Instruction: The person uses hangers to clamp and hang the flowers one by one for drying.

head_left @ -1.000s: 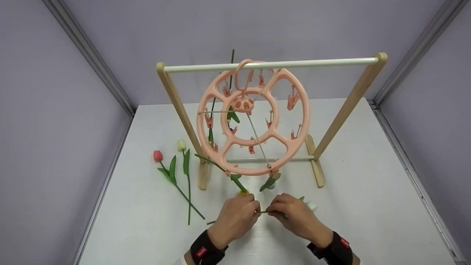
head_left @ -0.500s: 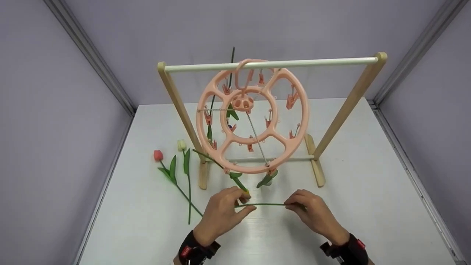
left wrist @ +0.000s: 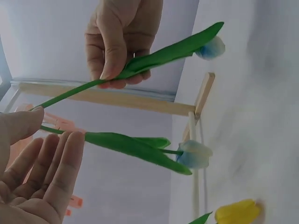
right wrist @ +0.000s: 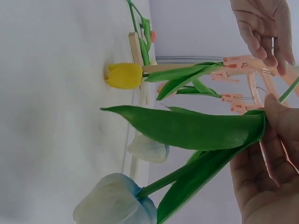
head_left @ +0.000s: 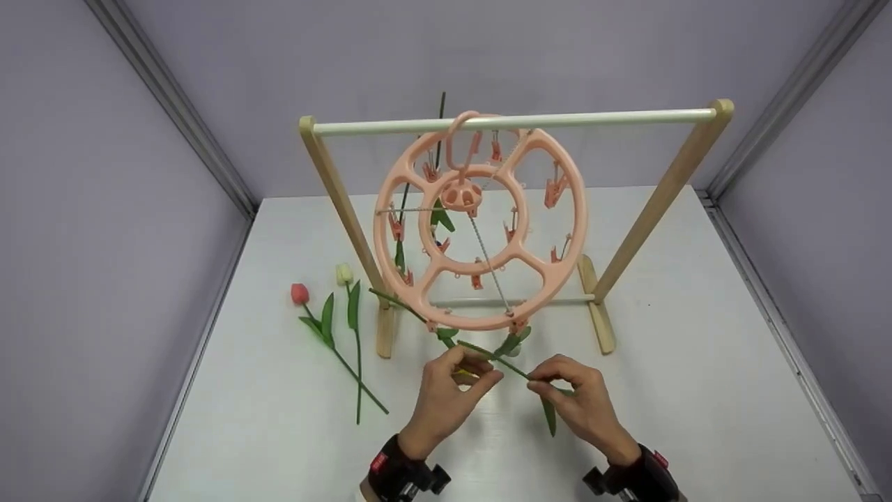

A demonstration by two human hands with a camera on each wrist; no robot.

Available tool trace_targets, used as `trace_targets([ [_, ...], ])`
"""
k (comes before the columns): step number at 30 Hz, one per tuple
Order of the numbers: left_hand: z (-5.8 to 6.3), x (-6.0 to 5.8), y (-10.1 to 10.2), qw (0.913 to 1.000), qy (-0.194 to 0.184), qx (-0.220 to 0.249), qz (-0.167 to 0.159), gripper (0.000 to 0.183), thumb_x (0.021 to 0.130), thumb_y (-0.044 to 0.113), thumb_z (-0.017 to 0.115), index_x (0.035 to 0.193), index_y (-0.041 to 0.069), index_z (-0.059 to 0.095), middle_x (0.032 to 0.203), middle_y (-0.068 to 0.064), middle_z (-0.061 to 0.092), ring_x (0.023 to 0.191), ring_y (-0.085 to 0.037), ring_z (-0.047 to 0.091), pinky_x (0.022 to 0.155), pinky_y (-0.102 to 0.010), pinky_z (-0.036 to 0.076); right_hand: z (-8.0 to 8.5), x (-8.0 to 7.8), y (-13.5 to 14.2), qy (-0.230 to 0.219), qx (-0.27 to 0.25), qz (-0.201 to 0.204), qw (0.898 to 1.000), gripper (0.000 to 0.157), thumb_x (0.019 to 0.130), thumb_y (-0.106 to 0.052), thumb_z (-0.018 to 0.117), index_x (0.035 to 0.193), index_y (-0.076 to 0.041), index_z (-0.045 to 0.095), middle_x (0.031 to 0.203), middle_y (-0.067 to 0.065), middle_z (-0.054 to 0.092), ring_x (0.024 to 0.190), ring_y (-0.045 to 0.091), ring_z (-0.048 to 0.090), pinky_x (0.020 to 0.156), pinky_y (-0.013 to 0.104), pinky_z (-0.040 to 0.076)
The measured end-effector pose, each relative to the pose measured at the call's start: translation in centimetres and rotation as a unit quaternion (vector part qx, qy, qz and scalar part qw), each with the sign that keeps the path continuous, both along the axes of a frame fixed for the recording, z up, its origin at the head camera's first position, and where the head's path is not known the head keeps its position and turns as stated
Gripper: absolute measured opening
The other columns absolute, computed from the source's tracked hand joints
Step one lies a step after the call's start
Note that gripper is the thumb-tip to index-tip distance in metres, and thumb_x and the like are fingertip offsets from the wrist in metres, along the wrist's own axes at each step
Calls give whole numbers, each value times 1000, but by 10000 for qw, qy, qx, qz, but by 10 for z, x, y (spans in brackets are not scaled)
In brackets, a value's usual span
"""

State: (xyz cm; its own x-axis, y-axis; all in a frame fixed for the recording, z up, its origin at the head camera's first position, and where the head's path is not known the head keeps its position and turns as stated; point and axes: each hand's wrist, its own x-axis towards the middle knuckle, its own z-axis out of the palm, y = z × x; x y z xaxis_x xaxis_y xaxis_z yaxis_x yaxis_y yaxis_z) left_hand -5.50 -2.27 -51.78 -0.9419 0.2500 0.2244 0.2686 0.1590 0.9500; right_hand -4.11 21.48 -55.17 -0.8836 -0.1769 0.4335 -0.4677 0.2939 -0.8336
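Observation:
My right hand (head_left: 578, 397) pinches the green stem (head_left: 512, 367) of an artificial white-and-blue tulip (right wrist: 110, 205) just above its leaves. The stem slants up to the left, below the front rim of a pink round clip hanger (head_left: 481, 323); the bloom points downward. Beside the stem's upper part is my left hand (head_left: 453, 387), thumb apart from the extended fingers; whether it touches the stem is unclear. From front clips hang a yellow tulip (right wrist: 124, 76) and another white-and-blue tulip (left wrist: 194, 154), blooms down.
The hanger hooks over the white rod (head_left: 592, 120) of a wooden-legged stand (head_left: 651, 202). A red tulip (head_left: 300, 294) and a cream tulip (head_left: 344, 274) lie at left on the white table (head_left: 697, 390). More stems hang at the hanger's back left.
Both hands first moved apart along the stem, then came closer together. The stem has gone from level to slanting up leftward toward the hanger, and its leaf now shows below my right hand.

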Motion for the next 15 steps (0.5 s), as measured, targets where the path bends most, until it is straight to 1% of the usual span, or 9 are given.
trace_targets([
  [2,-3,1,6,9995,10,304,9,24,95,22,81,110,5,71,101,-14,76,91,-12,75,79,-26,66,-1,1,-4,-41,-206,30,9998,26,90,6,77,98,-19,78,91,4,76,83,11,72,72,21,60],
  [5,-6,2,14,9973,49,722,77,22,96,19,80,111,5,70,106,-17,74,97,-13,75,83,-30,66,-3,1,-9,-198,-495,98,9985,26,90,10,75,99,-15,77,92,5,75,83,13,72,72,23,60],
  [8,-7,3,20,9936,80,1107,209,21,95,15,80,110,6,70,107,-16,73,99,-12,75,84,-32,67,-5,2,-12,-361,-725,160,9966,18,92,9,73,99,-8,77,91,7,75,82,13,72,72,24,61],
  [10,-7,4,24,9912,179,1286,273,20,95,13,80,110,5,69,107,-16,72,99,-12,75,84,-32,67,-7,3,-13,-469,-831,181,9953,12,94,6,73,99,-5,76,90,9,75,82,12,72,73,24,61],
  [12,-6,4,27,9889,305,1417,320,19,94,10,80,109,4,69,105,-17,72,98,-12,75,83,-32,67,-7,3,-15,-537,-910,208,9942,9,95,4,73,99,-3,76,90,11,74,82,11,72,74,23,61],
  [15,-6,5,31,9872,425,1491,371,17,94,8,79,108,3,70,104,-18,73,96,-11,74,81,-32,67,-8,4,-17,-606,-1010,248,9927,10,95,4,72,100,-4,76,90,11,74,83,10,72,75,22,61],
])
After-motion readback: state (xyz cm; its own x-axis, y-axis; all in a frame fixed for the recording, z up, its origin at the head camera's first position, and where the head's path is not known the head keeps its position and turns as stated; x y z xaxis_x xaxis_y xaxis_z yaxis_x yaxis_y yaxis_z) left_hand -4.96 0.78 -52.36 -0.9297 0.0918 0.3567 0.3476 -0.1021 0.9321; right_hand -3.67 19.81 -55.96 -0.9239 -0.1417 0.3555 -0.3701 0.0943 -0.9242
